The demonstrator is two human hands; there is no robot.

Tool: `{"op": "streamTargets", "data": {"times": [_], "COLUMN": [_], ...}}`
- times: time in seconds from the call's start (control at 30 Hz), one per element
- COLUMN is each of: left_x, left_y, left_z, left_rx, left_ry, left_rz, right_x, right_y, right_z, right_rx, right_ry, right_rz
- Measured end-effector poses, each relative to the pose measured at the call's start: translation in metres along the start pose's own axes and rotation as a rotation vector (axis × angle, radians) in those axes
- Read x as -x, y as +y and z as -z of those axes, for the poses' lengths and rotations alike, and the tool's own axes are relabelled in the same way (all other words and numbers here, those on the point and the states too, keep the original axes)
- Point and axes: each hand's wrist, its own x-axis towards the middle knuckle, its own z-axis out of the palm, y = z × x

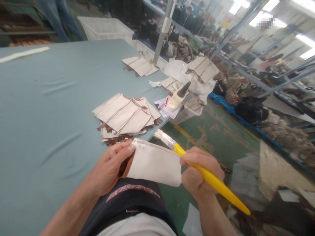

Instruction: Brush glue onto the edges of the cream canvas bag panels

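My left hand (pixel 110 165) holds the left end of a cream fabric piece (pixel 154 162), keeping it over the front edge of the table. My right hand (pixel 199 173) pinches the piece's right end and also grips a yellow-handled brush (pixel 209 178). The brush's pale bristles point up-left, just above the piece's top edge. A stack of similar cream pieces with brown trim (pixel 126 116) lies on the table just beyond my hands.
The blue-grey table (pixel 49 108) stretches left and far. More cream pieces (pixel 140 65) lie further back, and another pile (pixel 203 68) sits on white plastic. A glue bottle with a dark nozzle (pixel 178 96) rests at the table's right edge. Cluttered floor and shelving lie right.
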Motion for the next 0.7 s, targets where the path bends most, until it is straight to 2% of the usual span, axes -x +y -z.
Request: {"op": "streamTargets", "data": {"times": [0.1, 0.17, 0.23, 0.33, 0.43, 0.53, 0.7], "left_x": [0.01, 0.015, 0.021, 0.03, 0.039, 0.046, 0.052], "left_y": [0.005, 0.007, 0.007, 0.006, 0.006, 0.007, 0.011], "left_z": [0.017, 0.03, 0.041, 0.053, 0.055, 0.053, 0.048], "left_rx": [-0.022, -0.045, -0.087, -0.192, -0.318, -0.433, -0.595], "left_ry": [-0.029, -0.051, -0.061, -0.029, 0.03, 0.046, 0.084], "left_rz": [-0.017, -0.029, -0.049, -0.132, -0.243, -0.344, -0.522], "right_x": [0.006, 0.009, 0.007, -0.001, -0.008, -0.009, -0.007], "right_y": [-0.004, -0.008, -0.016, -0.034, -0.052, -0.062, -0.068], "right_z": [-0.009, -0.015, -0.025, -0.047, -0.072, -0.09, -0.099], "right_rx": [0.133, 0.202, 0.212, 0.179, 0.172, 0.197, 0.212], "right_ry": [0.058, 0.022, -0.046, -0.149, -0.238, -0.279, -0.27], "right_rz": [-0.132, -0.194, -0.202, -0.115, -0.042, -0.095, -0.092]}}
